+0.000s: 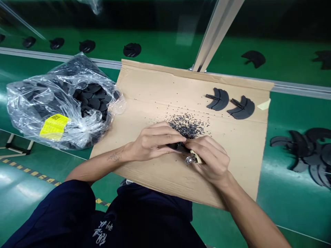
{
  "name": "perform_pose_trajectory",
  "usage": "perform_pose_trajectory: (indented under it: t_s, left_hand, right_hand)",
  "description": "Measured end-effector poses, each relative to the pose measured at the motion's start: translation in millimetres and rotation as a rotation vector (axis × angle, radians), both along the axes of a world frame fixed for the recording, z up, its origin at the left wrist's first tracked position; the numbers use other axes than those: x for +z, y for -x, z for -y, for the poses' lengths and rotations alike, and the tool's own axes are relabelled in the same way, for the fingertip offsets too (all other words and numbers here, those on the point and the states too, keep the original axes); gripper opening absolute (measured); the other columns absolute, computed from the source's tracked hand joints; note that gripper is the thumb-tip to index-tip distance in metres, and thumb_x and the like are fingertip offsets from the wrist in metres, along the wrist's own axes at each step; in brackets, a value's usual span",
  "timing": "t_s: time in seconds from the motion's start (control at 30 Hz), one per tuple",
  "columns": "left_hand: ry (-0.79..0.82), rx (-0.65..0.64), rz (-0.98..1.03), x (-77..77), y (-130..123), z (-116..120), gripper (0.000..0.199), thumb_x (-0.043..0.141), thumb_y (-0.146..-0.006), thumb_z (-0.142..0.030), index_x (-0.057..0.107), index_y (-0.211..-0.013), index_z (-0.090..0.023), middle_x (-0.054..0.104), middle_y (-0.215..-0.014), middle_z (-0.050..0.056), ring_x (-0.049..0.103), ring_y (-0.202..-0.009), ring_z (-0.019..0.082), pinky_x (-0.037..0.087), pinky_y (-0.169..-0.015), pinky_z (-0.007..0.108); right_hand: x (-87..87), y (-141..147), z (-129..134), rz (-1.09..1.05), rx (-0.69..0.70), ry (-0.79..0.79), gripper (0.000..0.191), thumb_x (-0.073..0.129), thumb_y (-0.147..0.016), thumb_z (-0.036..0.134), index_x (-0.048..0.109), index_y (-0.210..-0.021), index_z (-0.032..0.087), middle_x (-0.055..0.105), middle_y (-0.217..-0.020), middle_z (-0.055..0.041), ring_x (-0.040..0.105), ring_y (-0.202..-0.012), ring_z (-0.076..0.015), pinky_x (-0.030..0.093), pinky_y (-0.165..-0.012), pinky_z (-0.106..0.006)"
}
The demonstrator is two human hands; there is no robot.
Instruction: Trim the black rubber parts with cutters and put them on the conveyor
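Over the cardboard sheet, my left hand pinches a dark curved part by its left side. My right hand has its fingertips on the right end of the same part. A small tool with a yellowish wrap and a shiny clear end sticks out of my right hand's curled fingers. Just beyond the hands lies a pile of tiny black bits, scattered across the cardboard. Two black crescent parts, one left of the other, rest on the cardboard's far right.
At left stands a clear plastic bag full of black pieces, with a yellow label. A heap of black curved parts lies at right. Several black parts sit beyond the metal rail. A metal post rises behind the cardboard.
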State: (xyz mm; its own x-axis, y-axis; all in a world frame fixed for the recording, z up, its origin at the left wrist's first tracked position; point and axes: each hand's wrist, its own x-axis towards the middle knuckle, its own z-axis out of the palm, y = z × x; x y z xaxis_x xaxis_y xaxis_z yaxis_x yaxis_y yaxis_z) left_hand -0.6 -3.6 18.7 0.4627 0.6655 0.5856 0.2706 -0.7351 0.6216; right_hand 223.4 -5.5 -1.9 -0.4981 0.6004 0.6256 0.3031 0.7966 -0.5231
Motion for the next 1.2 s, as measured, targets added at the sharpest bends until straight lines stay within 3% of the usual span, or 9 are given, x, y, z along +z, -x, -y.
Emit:
perform_pose_trajectory:
  t_s: [0.27,0.43,0.57,0.67,0.77,0.83,0.9,1.0,1.2]
  left_hand:
    - [-0.028,0.004,-0.01,2.2,-0.4,1.8,0.015,0.068,-0.095,-0.021,0.071,-0.109,-0.015,0.079,-0.094,0.008,0.074,-0.086,0.014,0.059,-0.077,0.029]
    - [-0.001,0.043,-0.01,3.7,-2.2,3.0,0.015,0.077,-0.088,-0.025,0.073,-0.099,-0.015,0.078,-0.084,0.004,0.071,-0.075,0.011,0.058,-0.072,0.026]
    - [0.041,0.021,0.016,0.8,-2.8,2.0,0.022,0.079,-0.087,-0.03,0.073,-0.105,-0.017,0.078,-0.089,0.005,0.072,-0.082,0.013,0.059,-0.078,0.029]
    - [0.174,-0.035,0.094,-1.4,-1.7,0.5,0.034,0.078,-0.086,-0.041,0.074,-0.111,-0.018,0.078,-0.096,0.008,0.072,-0.091,0.016,0.058,-0.086,0.033]
    - [0.476,-0.163,0.235,-1.9,1.1,-1.8,0.05,0.054,-0.097,-0.06,0.076,-0.113,-0.017,0.077,-0.104,0.013,0.072,-0.097,0.019,0.059,-0.087,0.034]
    - [0.668,-0.23,0.292,-2.4,3.0,-3.8,0.051,0.05,-0.1,-0.058,0.079,-0.106,-0.016,0.077,-0.102,0.013,0.073,-0.095,0.018,0.059,-0.084,0.031]
    - [0.784,-0.24,0.304,-3.5,3.8,-5.3,0.036,0.065,-0.095,-0.048,0.081,-0.096,-0.016,0.078,-0.093,0.011,0.073,-0.086,0.015,0.058,-0.077,0.026]
    - [0.863,-0.246,0.321,-5.6,2.6,-5.1,0.024,0.08,-0.085,-0.039,0.081,-0.086,-0.015,0.076,-0.084,0.008,0.071,-0.075,0.012,0.057,-0.07,0.022]
    - [0.844,-0.249,0.269,-4.8,0.3,-3.7,0.023,0.081,-0.084,-0.036,0.08,-0.082,-0.013,0.075,-0.08,0.008,0.069,-0.071,0.011,0.056,-0.066,0.02]
  right_hand:
    - [0.4,0.7,2.1,-0.039,0.036,0.044,0.018,0.061,-0.092,0.013,0.065,-0.108,0.019,0.073,-0.086,-0.0098,0.068,-0.078,-0.0212,0.055,-0.067,-0.036]
    - [0.8,1.9,2.6,-0.054,0.065,0.051,0.021,0.063,-0.089,0.009,0.063,-0.108,0.019,0.072,-0.086,-0.0099,0.068,-0.077,-0.0215,0.054,-0.066,-0.035]
    - [1.6,2.0,3.6,-0.082,0.058,0.081,0.022,0.064,-0.088,0.008,0.063,-0.107,0.019,0.072,-0.085,-0.0094,0.068,-0.076,-0.0204,0.055,-0.066,-0.035]
    - [1.6,1.4,3.7,-0.137,0.043,0.122,0.021,0.065,-0.089,0.009,0.064,-0.106,0.021,0.073,-0.088,-0.0085,0.07,-0.076,-0.0198,0.056,-0.067,-0.034]
    - [1.7,1.2,2.4,-0.171,0.045,0.164,0.02,0.063,-0.09,0.007,0.066,-0.104,0.021,0.075,-0.091,-0.0084,0.072,-0.079,-0.0195,0.058,-0.068,-0.034]
    - [2.1,1.8,0.9,-0.161,0.078,0.173,0.02,0.064,-0.089,0.006,0.065,-0.104,0.02,0.075,-0.093,-0.0092,0.072,-0.08,-0.0195,0.058,-0.069,-0.034]
    - [2.7,3.1,-0.4,-0.15,0.125,0.181,0.02,0.066,-0.088,0.008,0.065,-0.105,0.019,0.075,-0.093,-0.01,0.072,-0.081,-0.0197,0.058,-0.07,-0.034]
    - [4.1,5.1,-0.3,-0.177,0.169,0.194,0.018,0.069,-0.088,0.011,0.064,-0.104,0.019,0.074,-0.094,-0.0109,0.071,-0.083,-0.0197,0.058,-0.07,-0.033]
    - [7.2,5.5,4.9,-0.096,0.174,0.163,0.013,0.058,-0.092,0.007,0.063,-0.097,0.019,0.073,-0.089,-0.0098,0.066,-0.073,-0.0164,0.054,-0.064,-0.031]
